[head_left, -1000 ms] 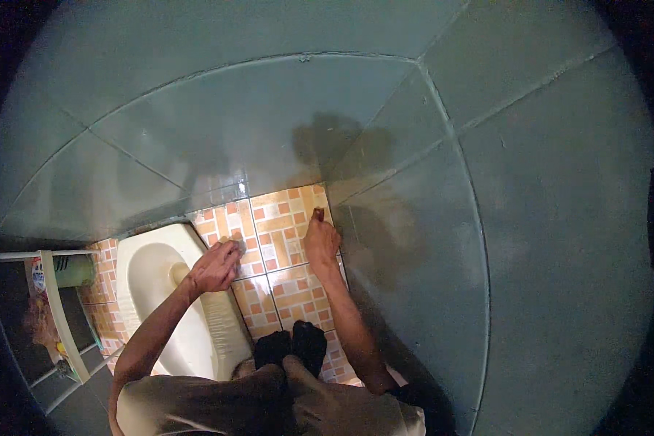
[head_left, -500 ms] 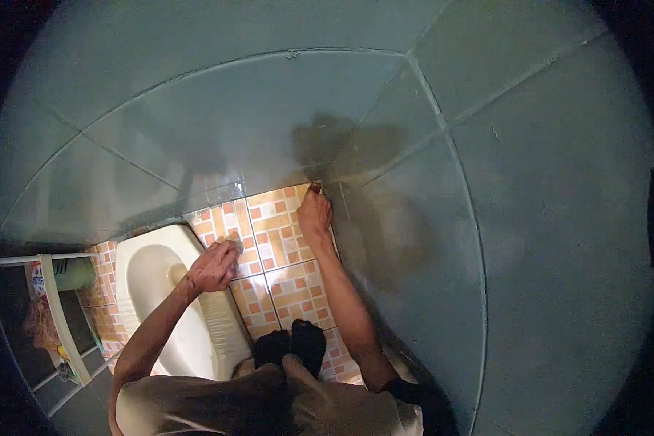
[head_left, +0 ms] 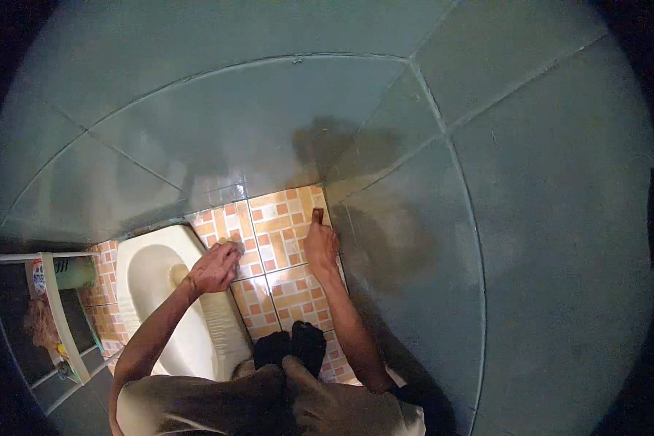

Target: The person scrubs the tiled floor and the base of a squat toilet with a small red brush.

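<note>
My right hand (head_left: 321,245) is closed low over the tiled floor (head_left: 278,231), beside the right wall. From its fingers a small dark reddish-brown piece (head_left: 317,216) juts toward the far corner; its kind is too small to tell. My left hand (head_left: 216,268) hovers with curled fingers near the right rim of a cream squat toilet (head_left: 229,327). Something pale and small seems to be at its fingertips, but I cannot make it out.
Blue-grey tiled walls (head_left: 269,109) rise ahead and on the right. At the left stands a white rack (head_left: 60,320) with a greenish container (head_left: 75,273) and a pinkish bundle (head_left: 42,325). My feet in dark footwear (head_left: 309,345) are close beside the toilet.
My right hand has drawn back toward me from the far corner, along the right wall, with the dark piece still in its fingers. My left hand has hardly moved.
</note>
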`<state>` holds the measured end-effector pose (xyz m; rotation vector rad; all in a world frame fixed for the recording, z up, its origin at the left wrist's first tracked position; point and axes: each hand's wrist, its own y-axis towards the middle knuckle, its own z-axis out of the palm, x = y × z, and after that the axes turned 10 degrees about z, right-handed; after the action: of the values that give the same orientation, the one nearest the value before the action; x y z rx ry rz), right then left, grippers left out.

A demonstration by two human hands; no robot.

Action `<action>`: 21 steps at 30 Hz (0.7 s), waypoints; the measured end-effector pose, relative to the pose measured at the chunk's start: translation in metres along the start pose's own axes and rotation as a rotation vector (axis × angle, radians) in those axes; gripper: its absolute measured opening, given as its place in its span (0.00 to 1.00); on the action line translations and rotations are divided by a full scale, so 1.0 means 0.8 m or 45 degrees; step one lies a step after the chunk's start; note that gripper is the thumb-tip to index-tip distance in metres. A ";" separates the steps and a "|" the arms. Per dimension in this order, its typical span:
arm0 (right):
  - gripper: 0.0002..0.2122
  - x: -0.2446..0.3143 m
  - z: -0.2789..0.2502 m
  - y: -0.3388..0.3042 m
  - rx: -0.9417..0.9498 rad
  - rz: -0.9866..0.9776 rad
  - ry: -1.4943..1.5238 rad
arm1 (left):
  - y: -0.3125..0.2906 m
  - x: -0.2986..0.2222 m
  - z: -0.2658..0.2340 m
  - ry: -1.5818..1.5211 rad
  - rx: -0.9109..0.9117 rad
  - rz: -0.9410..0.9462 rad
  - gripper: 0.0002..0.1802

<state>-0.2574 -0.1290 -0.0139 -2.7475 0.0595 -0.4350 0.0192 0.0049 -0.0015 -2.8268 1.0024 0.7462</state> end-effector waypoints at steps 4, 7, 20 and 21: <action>0.26 -0.008 -0.002 -0.013 0.044 0.019 0.018 | 0.007 -0.001 -0.003 0.015 0.048 0.014 0.23; 0.27 0.001 -0.004 -0.008 0.047 0.041 0.014 | 0.004 -0.003 -0.006 0.017 0.058 -0.005 0.23; 0.18 0.030 0.003 0.069 -0.175 0.016 0.137 | -0.001 0.000 0.001 0.043 0.036 0.006 0.22; 0.18 0.026 0.004 0.066 -0.173 0.011 0.139 | -0.001 -0.001 0.001 0.046 0.036 0.002 0.22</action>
<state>-0.2359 -0.1789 -0.0294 -2.8530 0.1333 -0.5990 0.0190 0.0061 -0.0022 -2.8255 1.0122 0.6778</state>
